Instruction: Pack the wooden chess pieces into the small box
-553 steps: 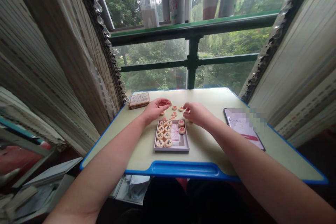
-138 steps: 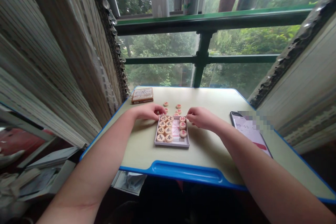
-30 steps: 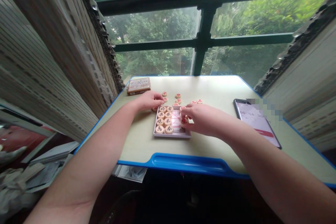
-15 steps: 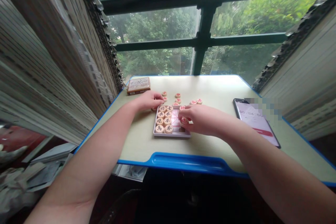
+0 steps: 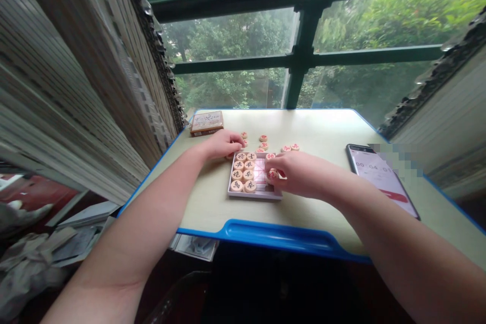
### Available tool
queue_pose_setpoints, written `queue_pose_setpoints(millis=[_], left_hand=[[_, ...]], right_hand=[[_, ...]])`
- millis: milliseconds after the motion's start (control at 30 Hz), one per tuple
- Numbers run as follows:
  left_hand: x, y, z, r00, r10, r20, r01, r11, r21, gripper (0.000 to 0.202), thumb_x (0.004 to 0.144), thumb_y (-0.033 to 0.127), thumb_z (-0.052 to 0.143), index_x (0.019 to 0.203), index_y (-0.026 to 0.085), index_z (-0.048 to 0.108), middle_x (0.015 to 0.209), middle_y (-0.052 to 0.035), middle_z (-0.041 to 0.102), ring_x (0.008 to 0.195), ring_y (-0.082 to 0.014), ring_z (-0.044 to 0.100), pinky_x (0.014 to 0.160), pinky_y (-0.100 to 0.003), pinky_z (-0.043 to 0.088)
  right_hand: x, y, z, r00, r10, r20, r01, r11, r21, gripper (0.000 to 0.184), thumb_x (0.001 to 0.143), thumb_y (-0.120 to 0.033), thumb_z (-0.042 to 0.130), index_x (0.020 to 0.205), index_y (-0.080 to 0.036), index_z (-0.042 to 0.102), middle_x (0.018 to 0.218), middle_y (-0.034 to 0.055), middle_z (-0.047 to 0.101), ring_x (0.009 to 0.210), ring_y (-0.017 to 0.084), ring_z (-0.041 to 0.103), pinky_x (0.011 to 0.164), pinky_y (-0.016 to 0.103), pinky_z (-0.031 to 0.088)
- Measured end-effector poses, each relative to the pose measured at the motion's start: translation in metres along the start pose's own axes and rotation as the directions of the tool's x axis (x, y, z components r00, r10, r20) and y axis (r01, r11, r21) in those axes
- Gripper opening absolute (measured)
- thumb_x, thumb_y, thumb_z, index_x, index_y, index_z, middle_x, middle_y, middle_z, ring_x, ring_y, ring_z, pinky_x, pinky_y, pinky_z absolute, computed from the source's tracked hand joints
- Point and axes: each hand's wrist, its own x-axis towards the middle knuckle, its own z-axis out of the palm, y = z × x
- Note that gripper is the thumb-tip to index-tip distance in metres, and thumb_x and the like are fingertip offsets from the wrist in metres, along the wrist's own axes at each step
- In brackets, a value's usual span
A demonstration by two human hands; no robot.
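Blue-rimmed worktop [image 5: 311, 126] carries a smartphone [image 5: 383, 182] by its right edge, a shallow box [image 5: 254, 194] midway toward its near edge, and a box lid [image 5: 207, 122] at its far left corner. Right hand [image 5: 299, 174] lies over the box's right side, fingers pinched on a red-lettered xiangqi piece [image 5: 272, 175]; left hand [image 5: 224, 143] curls at the box's far left corner, its grip not discernible. Judged: the disc is light, stiff and smooth, best taken by its rim.

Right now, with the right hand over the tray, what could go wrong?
1. The red piece held in the grip of the right hand could slip and knock the black-marked pieces lined up in the tray.
2. The left hand rests beside the loose pieces behind the tray; a sweep might scatter them across the table.
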Motion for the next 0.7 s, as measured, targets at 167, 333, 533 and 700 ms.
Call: queue_pose_setpoints(millis=[167, 333, 533, 700], left_hand=[[0.001, 0.002, 0.003, 0.995, 0.099, -0.034, -0.095, 0.991, 0.094, 0.024, 0.07, 0.02, 0.052, 0.085, 0.012, 0.069, 0.065, 0.0001, 0.062, 0.056, -0.0091, 0.05, 0.052, -0.019, 0.04], [0.0, 0.008, 0.006, 0.99, 0.132, -0.04, -0.128, 0.987, 0.099, 0.028, 0.07, 0.014, 0.047, 0.085, 0.011, 0.071, 0.079, -0.0031, 0.068, 0.07, -0.0122, 0.058, 0.065, -0.022, 0.045], [-0.003, 0.018, 0.005, 0.971, 0.238, -0.017, -0.236, 0.967, 0.095, 0.037, 0.063, 0.003, 0.041, 0.079, 0.013, 0.073, 0.083, -0.0041, 0.069, 0.081, -0.0148, 0.059, 0.075, -0.024, 0.047], [-0.005, 0.021, 0.006, 0.963, 0.268, 0.04, -0.271, 0.954, 0.129, 0.041, 0.059, 0.001, 0.039, 0.075, 0.013, 0.074, 0.082, -0.0045, 0.068, 0.079, -0.0146, 0.059, 0.076, -0.024, 0.047]], right_hand=[[0.001, 0.0, 0.001, 1.0, -0.003, 0.007, 0.003, 1.0, -0.008, 0.018, 0.082, -0.027, 0.048, 0.086, -0.021, 0.064, 0.081, 0.0059, 0.066, 0.065, 0.014, 0.055, 0.056, 0.024, 0.033], [-0.001, -0.001, 0.0, 1.0, -0.007, -0.012, 0.007, 1.0, 0.008, 0.018, 0.081, -0.025, 0.047, 0.084, -0.02, 0.065, 0.082, 0.0066, 0.067, 0.066, 0.015, 0.056, 0.057, 0.024, 0.033], [-0.002, -0.003, -0.002, 1.0, 0.002, -0.005, -0.002, 1.0, 0.014, 0.019, 0.079, -0.025, 0.05, 0.09, -0.021, 0.066, 0.085, 0.0072, 0.067, 0.068, 0.016, 0.057, 0.057, 0.025, 0.033], [0.0, -0.001, 0.0, 1.0, 0.011, -0.007, -0.012, 1.0, -0.011, 0.017, 0.08, -0.027, 0.051, 0.085, -0.02, 0.065, 0.081, 0.0071, 0.067, 0.067, 0.017, 0.057, 0.056, 0.025, 0.033]])
